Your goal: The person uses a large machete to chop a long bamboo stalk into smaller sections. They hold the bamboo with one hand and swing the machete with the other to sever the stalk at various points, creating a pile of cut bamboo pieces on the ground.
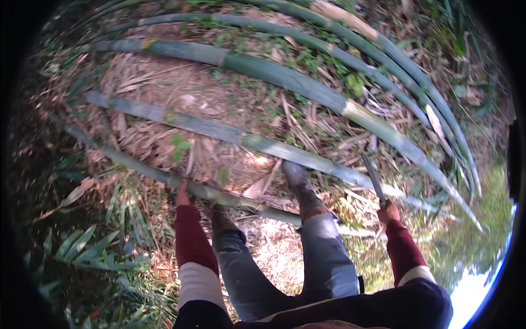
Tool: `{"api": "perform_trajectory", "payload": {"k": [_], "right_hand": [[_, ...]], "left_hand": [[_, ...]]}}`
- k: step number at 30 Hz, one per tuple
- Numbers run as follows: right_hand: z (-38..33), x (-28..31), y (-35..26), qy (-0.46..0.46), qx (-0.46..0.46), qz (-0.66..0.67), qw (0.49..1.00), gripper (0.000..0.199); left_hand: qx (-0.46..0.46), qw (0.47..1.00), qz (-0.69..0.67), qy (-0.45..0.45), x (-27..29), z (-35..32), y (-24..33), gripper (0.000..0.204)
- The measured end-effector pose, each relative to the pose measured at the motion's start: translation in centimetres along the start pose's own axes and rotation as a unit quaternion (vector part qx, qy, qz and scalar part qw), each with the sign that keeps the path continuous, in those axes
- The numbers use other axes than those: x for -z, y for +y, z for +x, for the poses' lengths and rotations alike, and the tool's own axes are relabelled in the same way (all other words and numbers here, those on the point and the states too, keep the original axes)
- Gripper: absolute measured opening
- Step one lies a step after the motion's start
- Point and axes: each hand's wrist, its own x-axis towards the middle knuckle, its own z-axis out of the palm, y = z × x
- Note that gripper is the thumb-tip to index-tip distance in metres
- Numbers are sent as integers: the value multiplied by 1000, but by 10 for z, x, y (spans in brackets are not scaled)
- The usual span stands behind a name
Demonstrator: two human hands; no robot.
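Observation:
My left hand (182, 194) reaches down to the nearest bamboo pole (131, 162) and grips it, though the fingers are partly lost against the stalk. This pole slants from the far left to in front of my legs. Out to the right, my right hand (389, 213) is closed around the handle of a machete (375, 178). Its dark blade points up and away from me, apart from the nearest pole. Just beyond lies a second, paler bamboo pole (293, 152), and the blade overlaps its right part in the view.
A thick green bamboo pole (285, 77) and several more stalks (378, 49) lie farther off. My boots (297, 181) stand among dry leaves, one near the second pole. Leafy plants (82, 247) grow at the left. Bright water or sky shows at the lower right.

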Motion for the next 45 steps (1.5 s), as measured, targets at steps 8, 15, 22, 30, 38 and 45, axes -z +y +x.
{"api": "perform_trajectory", "payload": {"k": [8,15,22,30,38,45], "right_hand": [[-223,-43,-27,-233,-266,-47,934,35],[-375,-33,-73,-349,-301,15,888,34],[-438,-28,-92,-354,-287,-21,890,40],[-526,-20,-60,-185,-549,182,795,39],[-606,-66,72,-81,-742,219,628,34],[-527,20,94,106,-666,343,654,36]], "left_hand": [[218,956,181,-76,27,127,9,57],[59,991,115,-38,7,23,-18,57],[27,995,19,-95,31,-23,15,37],[-11,971,26,-239,25,-65,18,22],[53,958,-45,-277,-15,-207,87,16],[-96,942,-25,-320,-48,-282,128,16]]}}
